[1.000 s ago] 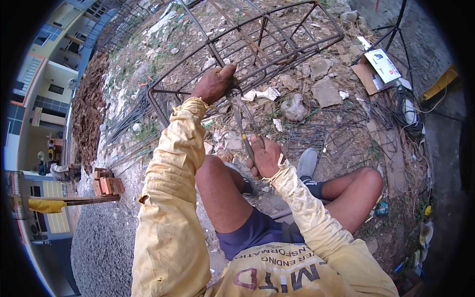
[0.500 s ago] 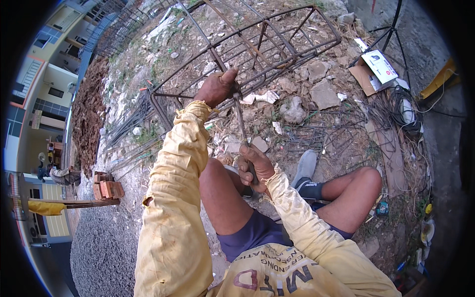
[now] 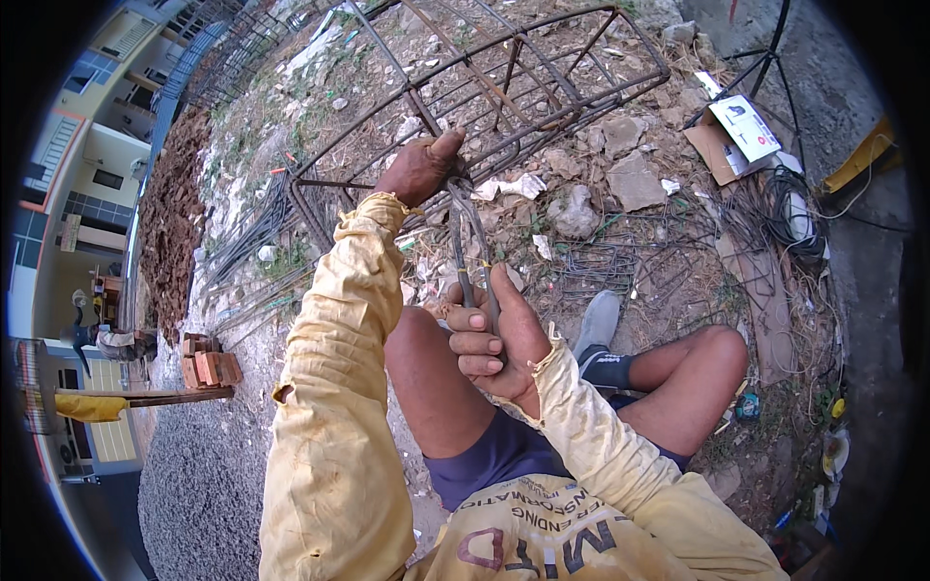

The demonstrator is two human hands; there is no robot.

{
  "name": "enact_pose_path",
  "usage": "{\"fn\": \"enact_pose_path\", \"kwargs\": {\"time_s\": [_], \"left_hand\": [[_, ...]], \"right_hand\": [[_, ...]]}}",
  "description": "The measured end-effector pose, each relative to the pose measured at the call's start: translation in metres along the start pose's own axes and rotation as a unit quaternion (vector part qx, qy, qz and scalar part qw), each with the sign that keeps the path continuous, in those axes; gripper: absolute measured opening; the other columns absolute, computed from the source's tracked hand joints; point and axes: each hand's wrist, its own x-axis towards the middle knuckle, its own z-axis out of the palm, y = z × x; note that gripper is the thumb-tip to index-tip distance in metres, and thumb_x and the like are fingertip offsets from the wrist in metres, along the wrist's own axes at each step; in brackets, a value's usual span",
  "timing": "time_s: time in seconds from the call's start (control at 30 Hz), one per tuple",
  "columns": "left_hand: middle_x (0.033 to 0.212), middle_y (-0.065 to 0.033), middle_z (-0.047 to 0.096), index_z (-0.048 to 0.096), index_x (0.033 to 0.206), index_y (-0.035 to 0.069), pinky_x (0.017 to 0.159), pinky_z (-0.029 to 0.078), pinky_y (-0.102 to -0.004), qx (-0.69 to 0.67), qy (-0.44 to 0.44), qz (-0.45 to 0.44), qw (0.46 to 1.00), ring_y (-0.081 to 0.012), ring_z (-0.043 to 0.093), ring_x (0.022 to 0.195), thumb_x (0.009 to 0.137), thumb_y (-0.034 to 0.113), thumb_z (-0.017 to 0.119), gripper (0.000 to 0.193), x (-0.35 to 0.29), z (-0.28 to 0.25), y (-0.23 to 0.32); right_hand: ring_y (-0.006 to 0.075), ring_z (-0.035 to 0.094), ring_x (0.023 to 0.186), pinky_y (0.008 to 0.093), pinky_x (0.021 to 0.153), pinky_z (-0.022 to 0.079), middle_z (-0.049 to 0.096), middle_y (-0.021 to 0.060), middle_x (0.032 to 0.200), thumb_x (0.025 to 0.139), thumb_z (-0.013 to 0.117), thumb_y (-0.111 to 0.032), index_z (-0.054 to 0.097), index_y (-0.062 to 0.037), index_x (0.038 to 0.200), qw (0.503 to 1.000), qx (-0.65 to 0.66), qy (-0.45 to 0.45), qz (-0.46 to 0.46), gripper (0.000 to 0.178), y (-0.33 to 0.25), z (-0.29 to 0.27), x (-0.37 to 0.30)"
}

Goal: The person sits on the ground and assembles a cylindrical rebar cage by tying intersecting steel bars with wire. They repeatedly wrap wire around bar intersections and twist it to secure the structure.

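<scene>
My left hand (image 3: 422,171) is wrapped round a bar at the near side of a rusty rebar cage (image 3: 518,44), thumb pointing right. My right hand (image 3: 499,334), palm turned up, holds a pair of pincers (image 3: 484,254) by their two dark handles. The handles stand slightly apart, with fingers curled about them and the thumb along the right one. The head of the pincers reaches up to the bar just beside my left hand; its jaws are partly hidden there. The cage lies on rubble ground ahead of me, its bars running away to the upper left.
Broken stones (image 3: 574,213) and thin bent rods (image 3: 601,266) lie right of the cage. A cardboard box (image 3: 741,140) stands near a black tripod (image 3: 768,53) and coiled cable (image 3: 783,208). Bricks (image 3: 215,368) and a gravel heap (image 3: 199,484) are at left, with a person (image 3: 116,341) farther off.
My right hand has turned palm up and the pincers' handles have spread, so both now show. My left hand keeps its grip on the bar, almost unmoved.
</scene>
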Motion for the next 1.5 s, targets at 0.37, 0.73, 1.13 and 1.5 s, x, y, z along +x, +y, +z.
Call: {"fn": "enact_pose_path", "kwargs": {"time_s": [0.37,0.73,1.13,1.5], "left_hand": [[0.074,-0.0100,0.063,0.065,0.081,-0.001,0.071,0.046,-0.0368,-0.041,-0.006,-0.030,0.999,-0.0201,0.058,0.071,0.087,0.070,0.044,0.074,0.002,-0.001,0.000],[0.071,-0.0081,0.062,0.064,0.079,0.000,0.068,0.047,-0.0348,-0.039,0.007,-0.004,0.999,-0.0185,0.058,0.068,0.088,0.069,0.045,0.072,0.005,0.001,-0.008],[0.078,-0.0146,0.066,0.067,0.084,-0.003,0.075,0.047,-0.0381,-0.008,-0.008,0.009,1.000,-0.0241,0.061,0.076,0.091,0.063,0.042,0.071,0.002,0.004,-0.010],[0.070,-0.0015,0.055,0.063,0.077,0.005,0.061,0.036,-0.0284,-0.126,-0.021,-0.056,0.990,-0.0119,0.046,0.064,0.088,0.062,0.054,0.059,0.003,0.012,-0.014]], "right_hand": [[0.0085,0.051,0.046,0.0245,0.042,0.038,0.052,-0.0016,0.063,0.096,0.039,-0.061,0.058,-0.0114,0.113,0.996,-0.021,-0.077,0.043,0.055,-0.010,-0.020,0.010],[0.0101,0.049,0.046,0.0261,0.042,0.041,0.057,0.0041,0.073,0.098,0.044,-0.054,0.058,-0.0011,0.107,0.753,-0.548,0.310,-0.192,0.056,-0.028,-0.046,0.014],[0.0038,0.034,0.039,0.0222,0.036,0.032,0.039,-0.0075,0.056,0.089,0.065,-0.047,0.051,-0.0130,0.081,0.975,-0.179,0.124,0.050,0.038,-0.009,-0.028,0.015],[0.0211,0.062,0.056,0.0351,0.051,0.049,0.061,0.0095,0.069,0.091,0.062,-0.045,0.055,-0.0044,0.098,0.748,-0.549,0.275,-0.253,0.042,0.003,-0.044,0.008]]}}
